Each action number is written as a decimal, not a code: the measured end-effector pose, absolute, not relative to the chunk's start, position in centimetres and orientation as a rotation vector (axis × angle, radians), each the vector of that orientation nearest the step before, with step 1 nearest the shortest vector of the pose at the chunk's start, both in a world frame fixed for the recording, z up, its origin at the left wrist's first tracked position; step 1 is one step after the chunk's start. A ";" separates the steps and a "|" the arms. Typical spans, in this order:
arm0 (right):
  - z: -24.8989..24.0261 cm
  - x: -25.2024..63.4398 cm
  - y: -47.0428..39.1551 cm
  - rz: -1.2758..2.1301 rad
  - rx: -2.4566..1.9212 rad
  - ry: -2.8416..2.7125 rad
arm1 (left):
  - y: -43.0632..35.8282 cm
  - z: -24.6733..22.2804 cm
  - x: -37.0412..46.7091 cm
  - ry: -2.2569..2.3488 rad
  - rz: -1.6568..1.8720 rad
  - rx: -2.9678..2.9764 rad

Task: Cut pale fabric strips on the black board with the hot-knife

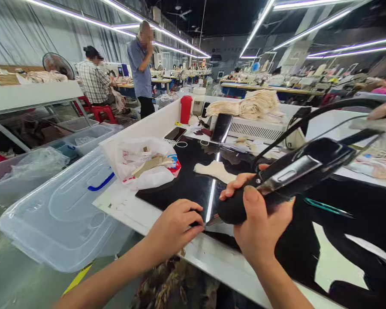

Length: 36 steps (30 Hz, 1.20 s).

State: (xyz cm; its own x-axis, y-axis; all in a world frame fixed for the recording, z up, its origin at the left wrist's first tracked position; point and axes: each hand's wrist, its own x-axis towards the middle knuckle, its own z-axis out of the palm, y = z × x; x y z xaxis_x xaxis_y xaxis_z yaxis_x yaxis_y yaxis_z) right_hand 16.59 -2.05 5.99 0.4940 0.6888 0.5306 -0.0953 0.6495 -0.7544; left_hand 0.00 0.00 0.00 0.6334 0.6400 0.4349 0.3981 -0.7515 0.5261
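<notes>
My right hand [260, 219] is wrapped around a bulky black corded hand tool [283, 171] with a silver plate on its side. The tool slants down to the left, its lower end close to the fingers of my left hand [180, 221]. Those fingers are bent, thumb and fingertips drawn together at the front edge of the glossy black sheet [180, 189]; anything between them is too small to make out. Behind the tool lies a cream cut fabric piece [216, 171]. On the right rest a pale green shaped piece [336, 262] and a teal pen-like tool [328, 207].
A white plastic bag [141, 171] of scraps stands at the table's left. Stacked cream fabric [257, 105], a red container [185, 109] and a phone [221, 128] are at the back. A lidded clear bin [67, 206] sits left. Two people are beyond; another hand [384, 109] shows at right.
</notes>
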 end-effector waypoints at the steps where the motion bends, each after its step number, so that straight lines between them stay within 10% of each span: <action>1: 5.9 16.5 -2.1 0.533 -0.728 -0.944 | 0.0 0.0 0.0 0.818 0.875 2.486; 36: 6.4 16.0 -1.6 0.507 -0.725 -0.880 | -1.1 -2.3 -1.7 0.760 0.988 2.909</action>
